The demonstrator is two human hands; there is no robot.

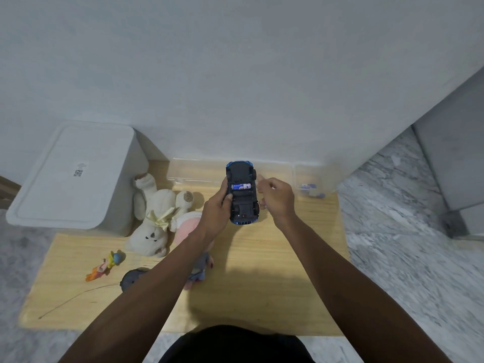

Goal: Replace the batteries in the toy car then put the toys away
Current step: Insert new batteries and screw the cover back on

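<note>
A: Where is the car (242, 192)?

B: Held upside down above the wooden mat (275, 258), in front of the clear tray (199, 172). The left hand (216, 213) grips it from the side, thumb resting by the open battery bay. One battery (241, 186) already lies across that bay.

A: And the right hand (275, 197)?

B: Just beside the car, fingers curled. Whether it pinches anything I cannot tell.

A: So how should this step go?

B: I would keep the left hand firm, so the car stays level. Press the battery flat against its spring, checking its ends match the markings. Spare batteries seem to sit in the small clear box (313, 188) to the right.
</note>
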